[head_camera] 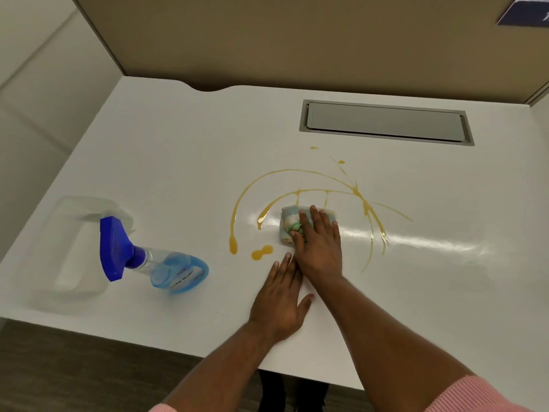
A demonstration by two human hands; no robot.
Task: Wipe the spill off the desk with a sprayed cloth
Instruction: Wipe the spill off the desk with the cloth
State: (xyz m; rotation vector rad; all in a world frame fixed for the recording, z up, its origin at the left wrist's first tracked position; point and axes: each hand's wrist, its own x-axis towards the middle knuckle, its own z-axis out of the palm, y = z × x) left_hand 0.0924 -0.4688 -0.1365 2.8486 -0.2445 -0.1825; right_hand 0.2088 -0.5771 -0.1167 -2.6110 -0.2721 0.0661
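A yellow-orange spill (297, 193) runs in thin arcs and drips across the middle of the white desk (178, 150), with two blobs at its lower left. My right hand (319, 243) lies flat on a folded pale blue and cream cloth (289, 217), pressing it onto the desk inside the arcs. My left hand (280, 298) rests palm down on the desk just below and left of the right hand, fingers spread, holding nothing. A clear spray bottle (154, 263) with a blue trigger head and blue liquid lies on its side at the left.
A clear plastic container (74, 248) sits at the far left beside the spray bottle. A grey recessed cable hatch (386, 121) lies at the back right. Tan partition panels (297, 40) wall the desk behind and at the sides. The desk's front edge is near my forearms.
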